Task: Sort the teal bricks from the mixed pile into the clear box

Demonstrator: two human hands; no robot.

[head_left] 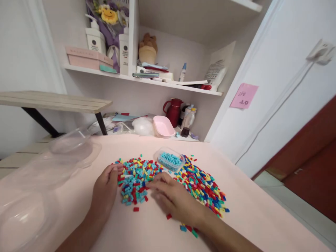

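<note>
"Working over loose toy bricks like those, where were the two hands?"

"The left hand (106, 183) was at the left edge of the left heap (130, 185), its fingers curled and its thumb lying close to the forefinger. The right hand (173, 196) reached to that heap's right side, fingers extended and loosely bunched, the tips close to a dark blue brick (144, 184)."

"Was either pinching a brick?"

"I couldn't tell; the fingers hid whatever lay beneath them."

"And the bricks?"

"Mixed colours lay in two heaps on the pink worktop (126, 227). Light-blue ones (169, 159) sat in a small clear tub (157, 155) just beyond the gap between the heaps."

"How was that fingertip work best done?"

"To my mind, with the bricks spread thin, so each colour showed. The left hand was well placed as a low fence, and the right needed only thumb and forefinger, palm raised."

"Any risk?"

"The right forearm, I judged. It ran close to the right heap (202, 185) and a stray green brick (194, 233), so a sideways sweep could have scattered them. Lifting over was safer."
</note>
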